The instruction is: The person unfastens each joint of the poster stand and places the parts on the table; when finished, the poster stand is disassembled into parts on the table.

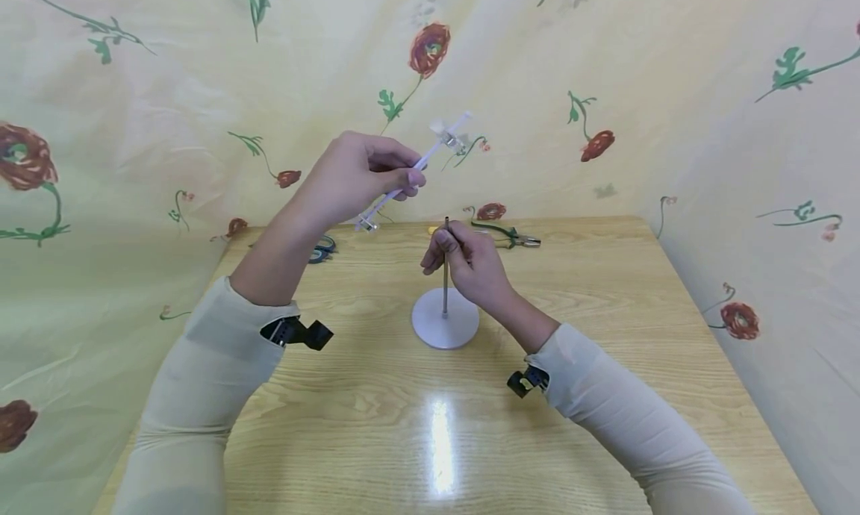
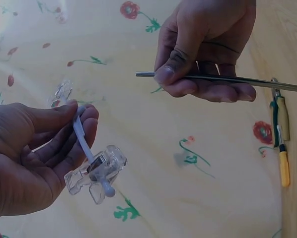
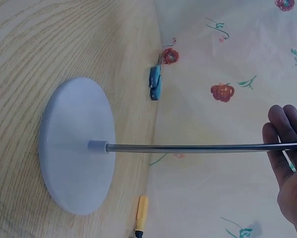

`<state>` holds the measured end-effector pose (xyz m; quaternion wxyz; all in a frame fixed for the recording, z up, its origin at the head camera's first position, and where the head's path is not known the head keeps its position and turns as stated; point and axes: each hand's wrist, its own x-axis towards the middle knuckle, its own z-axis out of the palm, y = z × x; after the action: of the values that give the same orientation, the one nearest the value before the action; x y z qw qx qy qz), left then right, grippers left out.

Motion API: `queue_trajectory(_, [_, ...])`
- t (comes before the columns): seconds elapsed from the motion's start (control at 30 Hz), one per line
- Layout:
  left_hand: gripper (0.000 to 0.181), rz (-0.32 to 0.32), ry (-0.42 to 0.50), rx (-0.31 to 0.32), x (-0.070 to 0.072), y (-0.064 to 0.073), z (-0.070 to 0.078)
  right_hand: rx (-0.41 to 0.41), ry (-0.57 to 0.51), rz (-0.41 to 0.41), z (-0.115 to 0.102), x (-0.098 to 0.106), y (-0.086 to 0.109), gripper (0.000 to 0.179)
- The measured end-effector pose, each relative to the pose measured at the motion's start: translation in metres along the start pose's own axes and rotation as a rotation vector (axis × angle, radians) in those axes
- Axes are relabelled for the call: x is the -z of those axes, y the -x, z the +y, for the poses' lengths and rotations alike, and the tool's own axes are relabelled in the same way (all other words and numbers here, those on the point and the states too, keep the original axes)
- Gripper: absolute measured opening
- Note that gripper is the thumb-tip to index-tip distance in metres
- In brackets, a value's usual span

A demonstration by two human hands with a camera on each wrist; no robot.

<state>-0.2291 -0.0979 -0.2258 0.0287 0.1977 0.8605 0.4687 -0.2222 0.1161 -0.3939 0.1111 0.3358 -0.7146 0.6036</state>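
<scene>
Raised above the table, my left hand [image 1: 349,173] pinches a thin white rod [image 1: 431,154] near its middle, between thumb and fingers. The rod slants, and a clear plastic clip [image 2: 108,166] with a bit of metal sits near each end. Lower and to the right, my right hand [image 1: 475,265] grips the upper part of a slim metal pole [image 3: 188,148], thumb on one side and fingers behind it. The pole stands upright in a short collar at the centre of a round white base [image 3: 76,183], which rests on the table. The pole's top end pokes out just above the thumb.
Dark blue scissors [image 1: 323,249] lie at the back left of the wooden table [image 1: 356,403]. Behind the right hand are pliers [image 1: 519,239] with green on the handles and a yellow-handled tool [image 2: 284,168]. A flowered cloth [image 1: 322,67] hangs behind and at both sides.
</scene>
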Motion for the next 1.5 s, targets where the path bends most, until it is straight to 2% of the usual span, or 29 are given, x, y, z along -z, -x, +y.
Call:
queue_trajectory(0.2, [0.023,-0.001,0.109,0.037,0.006,0.001,-0.011,-0.004,-0.002,-0.002,0.000,0.001,0.000,0.029])
queue_trajectory(0.37, [0.023,-0.026,0.256,0.061,0.010,0.003,-0.021,0.005,-0.004,-0.001,0.001,0.002,0.000,0.029])
queue_trajectory(0.5, [0.024,-0.034,0.364,0.103,0.013,0.005,-0.032,0.007,-0.003,-0.002,0.001,0.001,0.000,0.030])
queue_trajectory(0.6, [0.025,-0.036,0.412,0.138,0.014,0.006,-0.039,0.004,-0.002,-0.004,0.002,0.001,0.000,0.030])
queue_trajectory(0.97, [0.027,-0.037,0.440,0.235,0.016,0.010,-0.061,-0.004,0.022,-0.009,0.000,0.002,0.000,0.029])
queue_trajectory(1.27, [0.029,-0.043,0.454,0.311,0.016,0.024,-0.097,-0.028,0.043,-0.026,-0.002,0.000,-0.002,0.030])
queue_trajectory(1.5, [0.035,-0.080,0.470,0.363,0.009,0.030,-0.129,-0.020,0.051,-0.013,0.000,0.001,-0.001,0.030])
